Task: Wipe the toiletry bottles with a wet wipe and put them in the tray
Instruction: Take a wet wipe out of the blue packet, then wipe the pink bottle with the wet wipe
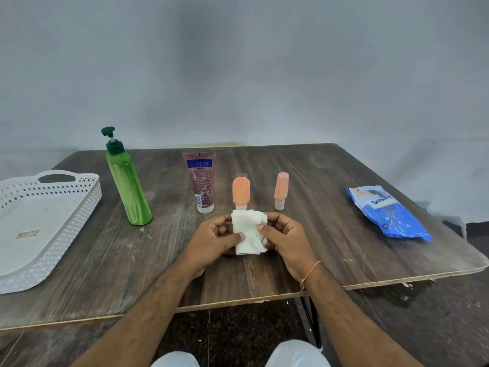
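Observation:
Both hands hold a folded white wet wipe (247, 235) above the middle of the wooden table. My left hand (215, 239) pinches its left side and my right hand (287, 239) pinches its right side. Just behind the wipe stands a small orange bottle (241, 191) on its white cap, partly hidden at the base. A second, slimmer orange bottle (281, 190) stands to its right. A maroon tube (201, 181) stands cap-down behind, and a tall green pump bottle (127, 181) is left of it. The white perforated tray (87, 205) lies at the far left with nothing in it.
A blue pack of wet wipes (389, 213) lies at the right side of the table. The table's front edge (238, 304) runs just under my forearms. A grey wall stands behind the table.

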